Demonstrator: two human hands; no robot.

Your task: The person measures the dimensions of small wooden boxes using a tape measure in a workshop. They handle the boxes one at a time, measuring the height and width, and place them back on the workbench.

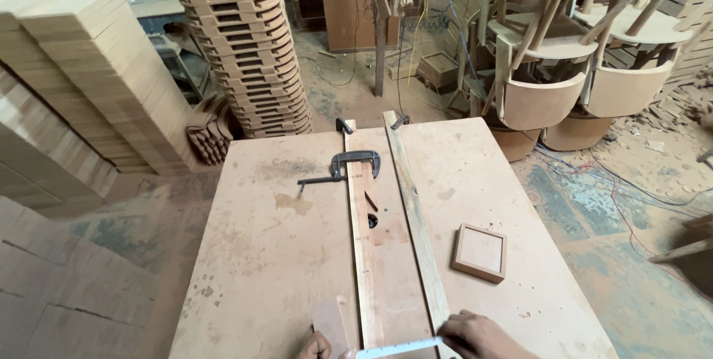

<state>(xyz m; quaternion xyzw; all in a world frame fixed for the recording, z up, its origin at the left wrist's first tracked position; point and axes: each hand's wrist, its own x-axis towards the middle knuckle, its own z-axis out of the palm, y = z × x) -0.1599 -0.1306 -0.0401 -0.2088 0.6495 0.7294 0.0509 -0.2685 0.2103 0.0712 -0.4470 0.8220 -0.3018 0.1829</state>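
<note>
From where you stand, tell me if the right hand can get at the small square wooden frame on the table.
Probably yes. The right hand rests at the near table edge on a metal ruler, and the square frame lies just beyond it with only bare tabletop between.

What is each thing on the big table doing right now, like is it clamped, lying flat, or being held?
Left hand: at the near table edge, touching the metal ruler's left end.
Right hand: resting on the ruler's right end.
Metal ruler: lying flat across the two strips.
Left wooden strip: lying flat, clamped.
C-clamp: closed over the left strip.
Right wooden strip: lying flat, slightly angled.
Square wooden frame: lying flat, untouched.
Table: dusty, stained.
</note>
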